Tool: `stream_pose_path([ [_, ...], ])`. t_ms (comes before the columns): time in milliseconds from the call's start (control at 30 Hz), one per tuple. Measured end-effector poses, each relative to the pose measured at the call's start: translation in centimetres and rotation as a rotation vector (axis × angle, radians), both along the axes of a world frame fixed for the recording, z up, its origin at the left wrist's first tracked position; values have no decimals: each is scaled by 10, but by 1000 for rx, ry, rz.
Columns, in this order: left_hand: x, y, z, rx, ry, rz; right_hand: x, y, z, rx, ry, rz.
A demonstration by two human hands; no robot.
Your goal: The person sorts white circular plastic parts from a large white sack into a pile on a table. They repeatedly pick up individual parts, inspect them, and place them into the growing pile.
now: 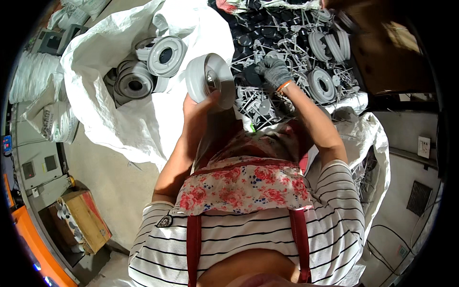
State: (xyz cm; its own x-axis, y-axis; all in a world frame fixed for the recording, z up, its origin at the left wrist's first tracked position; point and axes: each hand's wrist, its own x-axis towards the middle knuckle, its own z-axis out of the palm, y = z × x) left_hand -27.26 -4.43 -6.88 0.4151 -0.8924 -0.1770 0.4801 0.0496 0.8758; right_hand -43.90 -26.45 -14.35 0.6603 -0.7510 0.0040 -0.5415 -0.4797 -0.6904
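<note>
My bare left hand (203, 104) grips a grey ringed plastic part (197, 79), round and hollow, with its thumb at the inner side. The part is held up between the white sack and the pile of small pieces. My right hand (277, 74) wears a grey knitted glove, with an orange band at the wrist. Its fingers are closed on a black round plastic cap (252, 75) just above the pile. Under it lie many grey stemmed plastic pieces (263, 106) mixed with black caps (270, 32).
A large open white sack (91, 91) on the left holds several grey ringed parts (165, 56). More grey rings (321, 86) rest at the pile's right side. Another white sack (380, 153) stands by my right elbow. A cardboard box (86, 222) sits at the lower left.
</note>
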Motion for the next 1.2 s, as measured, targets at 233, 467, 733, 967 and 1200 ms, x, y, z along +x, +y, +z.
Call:
stream_pose_path([
  [233,-40,-12,-8,1,281,-141,-11,65,91,-95,-11,218],
  [467,-32,2,7,73,225,-170,-13,85,112,-241,158,518],
  [733,-48,6,20,80,55,-204,-20,87,90,-444,343,525],
  [967,-52,6,19,2,-307,-227,-26,83,-6,810,-557,241],
  [1200,23,-7,25,184,-1459,440,-49,24,46,205,40,22],
])
